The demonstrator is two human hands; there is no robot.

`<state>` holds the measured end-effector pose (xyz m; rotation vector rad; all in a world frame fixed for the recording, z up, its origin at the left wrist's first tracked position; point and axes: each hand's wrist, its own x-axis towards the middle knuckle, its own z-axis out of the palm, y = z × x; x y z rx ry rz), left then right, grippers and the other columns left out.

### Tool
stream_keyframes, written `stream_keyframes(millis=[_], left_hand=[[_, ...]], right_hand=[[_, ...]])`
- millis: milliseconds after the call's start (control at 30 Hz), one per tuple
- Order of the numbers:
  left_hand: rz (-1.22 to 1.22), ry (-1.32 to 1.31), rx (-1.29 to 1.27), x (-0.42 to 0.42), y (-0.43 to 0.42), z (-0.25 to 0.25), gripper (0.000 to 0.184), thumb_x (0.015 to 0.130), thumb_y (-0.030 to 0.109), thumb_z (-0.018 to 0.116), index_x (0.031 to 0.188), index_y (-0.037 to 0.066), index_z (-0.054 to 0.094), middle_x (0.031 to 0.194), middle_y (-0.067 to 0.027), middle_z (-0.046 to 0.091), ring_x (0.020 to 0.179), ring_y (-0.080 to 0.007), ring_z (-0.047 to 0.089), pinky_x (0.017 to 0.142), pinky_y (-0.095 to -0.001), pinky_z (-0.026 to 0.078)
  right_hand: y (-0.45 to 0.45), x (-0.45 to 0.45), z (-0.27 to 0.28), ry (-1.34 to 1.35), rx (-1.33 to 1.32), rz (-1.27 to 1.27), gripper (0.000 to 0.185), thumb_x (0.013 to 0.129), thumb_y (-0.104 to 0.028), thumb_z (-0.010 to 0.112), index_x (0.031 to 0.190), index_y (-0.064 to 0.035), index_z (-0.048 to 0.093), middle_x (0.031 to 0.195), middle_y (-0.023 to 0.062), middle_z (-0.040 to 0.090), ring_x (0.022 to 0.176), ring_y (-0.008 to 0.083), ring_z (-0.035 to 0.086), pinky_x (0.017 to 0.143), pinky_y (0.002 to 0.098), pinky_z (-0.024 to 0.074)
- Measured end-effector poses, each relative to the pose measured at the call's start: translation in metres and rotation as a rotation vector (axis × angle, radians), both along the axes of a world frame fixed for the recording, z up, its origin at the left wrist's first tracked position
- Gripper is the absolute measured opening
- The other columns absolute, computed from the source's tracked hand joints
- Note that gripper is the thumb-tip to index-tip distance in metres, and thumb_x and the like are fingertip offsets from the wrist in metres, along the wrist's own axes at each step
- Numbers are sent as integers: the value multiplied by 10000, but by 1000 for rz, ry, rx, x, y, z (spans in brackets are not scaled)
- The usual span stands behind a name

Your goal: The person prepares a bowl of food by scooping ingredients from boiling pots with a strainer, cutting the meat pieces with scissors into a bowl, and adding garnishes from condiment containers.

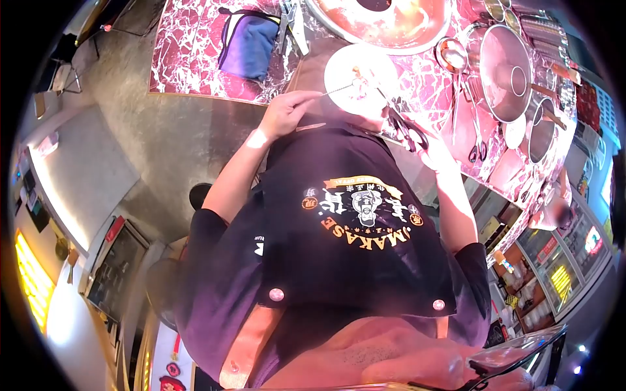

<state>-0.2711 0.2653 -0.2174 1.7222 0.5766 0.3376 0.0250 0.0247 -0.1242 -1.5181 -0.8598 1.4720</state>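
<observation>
A white round plate (337,68) lies near the table edge in front of me, with small pieces of food (360,79) on it that are too bright to make out. My left hand (285,115) pinches a thin metal stick, like a skewer or tweezers (336,90), whose far end reaches over the plate. In my right hand (435,153) are black-handled scissors (411,132). Their blades point up and left to the food on the plate. Glare hides whether the blades touch the food.
A large round pan (417,47) stands beyond the plate. To the right are a ladle (451,55), a metal pot (529,65) and another pair of scissors (479,153). A blue zip pouch (249,49) lies at the left on the marbled table (189,49). Another person (554,212) is at the far right.
</observation>
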Motion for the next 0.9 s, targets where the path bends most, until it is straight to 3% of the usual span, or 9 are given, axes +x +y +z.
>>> stream_keyframes(millis=[133, 300, 400, 567, 667, 733, 800, 900], left_hand=[[-66, 19, 8, -2, 8, -4, 244, 947, 64, 584, 1165, 8, 677, 1067, -128, 719, 965, -195, 685, 840, -287, 515], [-94, 142, -1, -12, 21, 2, 254, 928, 106, 576, 1146, 54, 695, 1046, -135, 720, 959, -241, 697, 829, -302, 524], [-113, 216, -9, -15, 21, 10, 255, 932, 119, 576, 1149, 49, 691, 1019, -137, 720, 923, -229, 695, 803, -300, 519], [-74, 259, -139, -18, 22, 42, 241, 963, 91, 585, 1165, -13, 667, 977, -89, 721, 900, -100, 632, 813, -254, 487], [6, 251, -213, -29, 29, 41, 248, 949, 92, 594, 1166, 10, 683, 987, -86, 728, 896, -124, 652, 820, -264, 496], [27, 316, -205, -30, 35, 43, 242, 949, 77, 596, 1162, 9, 689, 957, -63, 720, 867, -94, 617, 795, -244, 479], [22, 426, -162, -30, 41, 51, 241, 948, 72, 596, 1160, 5, 689, 929, -59, 713, 837, -86, 601, 775, -234, 470], [12, 302, -155, -23, 35, 38, 233, 944, 74, 599, 1146, 1, 691, 893, -54, 705, 808, -82, 589, 747, -231, 466]], right_hand=[[6, -2, -9, 99, -82, -103, 411, 984, -183, 491, 1358, -19, 531, 1127, 35, 635, 904, 95, 574, 779, 236, 441], [5, -10, -26, 133, -280, -212, 363, 957, -171, 577, 1292, -31, 588, 1077, 18, 652, 934, 97, 592, 851, 248, 445], [-5, -9, -62, 74, -288, -141, 345, 936, -152, 619, 1262, -41, 603, 1047, 6, 664, 943, 96, 601, 865, 246, 446], [-2, -13, -49, 284, -192, -230, 345, 961, -174, 573, 1283, -50, 599, 1041, -14, 668, 894, 84, 595, 778, 227, 438], [-3, -10, -40, 381, -185, -229, 380, 973, -195, 555, 1321, -44, 580, 1060, -5, 671, 888, 78, 595, 746, 225, 439], [-12, -4, -53, 411, -201, -306, 404, 973, -196, 547, 1344, -36, 566, 1078, 6, 672, 880, 75, 594, 724, 226, 439], [-20, 4, -53, 227, -82, -291, 407, 956, -158, 548, 1339, -20, 561, 1129, 46, 661, 965, 117, 607, 827, 255, 469], [-33, 11, -61, 164, -279, -378, 394, 913, -172, 611, 1270, -7, 591, 1149, 63, 648, 1081, 165, 598, 973, 297, 455]])
